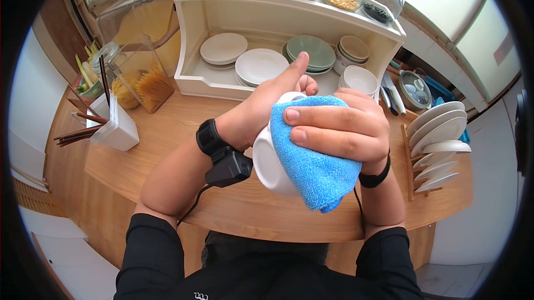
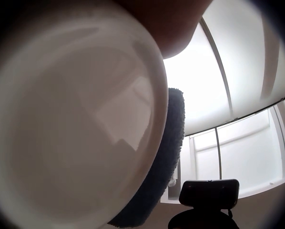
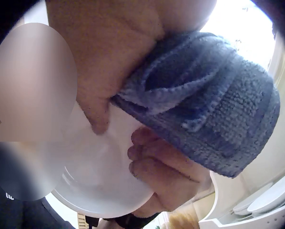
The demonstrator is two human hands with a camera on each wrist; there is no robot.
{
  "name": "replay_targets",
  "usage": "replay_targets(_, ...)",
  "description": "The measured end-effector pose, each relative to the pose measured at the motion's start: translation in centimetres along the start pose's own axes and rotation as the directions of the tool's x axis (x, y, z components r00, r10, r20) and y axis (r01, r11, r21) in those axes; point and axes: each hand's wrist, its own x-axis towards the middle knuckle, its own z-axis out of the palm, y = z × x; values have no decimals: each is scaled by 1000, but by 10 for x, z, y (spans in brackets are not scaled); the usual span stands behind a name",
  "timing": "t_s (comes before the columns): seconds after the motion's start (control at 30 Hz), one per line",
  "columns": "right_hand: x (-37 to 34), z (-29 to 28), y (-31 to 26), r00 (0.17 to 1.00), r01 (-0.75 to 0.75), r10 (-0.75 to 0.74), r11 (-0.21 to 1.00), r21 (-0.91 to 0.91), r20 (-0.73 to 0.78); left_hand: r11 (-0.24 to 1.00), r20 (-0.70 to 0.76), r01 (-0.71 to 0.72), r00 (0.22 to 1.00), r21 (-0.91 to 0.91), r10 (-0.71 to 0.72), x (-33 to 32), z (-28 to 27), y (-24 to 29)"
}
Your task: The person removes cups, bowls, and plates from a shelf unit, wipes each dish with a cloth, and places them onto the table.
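My left hand grips a white bowl from its far left side, thumb pointing up and away. The bowl is tilted in front of my chest, above the table. A folded blue cloth covers much of its right side. My right hand holds this cloth against the bowl, two fingers lying over the top of it. In the left wrist view, the round white bowl fills the left half, with the cloth along its edge. The right wrist view shows my left fingers curled at the bowl.
Behind stands a white shelf with white plates, green plates and small bowls; jars of nuts and grains sit on top. A plate rack is at right. A chopstick holder and pasta container stand left.
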Motion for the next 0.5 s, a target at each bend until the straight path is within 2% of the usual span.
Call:
replay_targets(0.07, -5, 8, 0, 993, 35, -30, 998, 44, -116, 998, -19, 17, 1000, -57, -18, 0, 6, -6)
replay_targets(0.13, -5, 6, 2, 991, 15, -13, 1000, 14, -137, 993, -33, 41, 998, -107, -45, 0, 9, -4)
replay_targets(0.2, -10, 5, 9, 982, -39, 37, 999, -7, -187, 991, -150, -136, 980, -16, 132, -3, 12, 4)
replay_targets(0.23, -13, 3, 12, 972, -104, 93, 994, -42, -218, 940, -105, -266, 950, 213, 293, -4, 6, 6)
replay_targets(0.3, -20, 11, 24, 886, -246, 254, 967, 71, -388, 838, -105, -394, 881, 377, 462, -5, 5, 13)
replay_targets(0.37, -24, 12, 24, 748, -423, 470, 882, 209, -469, 635, 34, -548, 771, 544, 636, -6, 14, 14)
replay_targets(0.4, -27, 9, 24, 759, -465, 454, 880, 100, -467, 687, 123, -650, 750, 324, 650, -3, 10, 10)
replay_targets(0.43, -26, 8, 23, 759, -463, 450, 881, 95, -471, 686, 130, -651, 749, 325, 650, -2, 14, 3)
replay_targets(0.5, -22, 13, 19, 754, -482, 454, 873, 69, -474, 558, 160, -692, 682, 459, 714, 0, 24, -14)
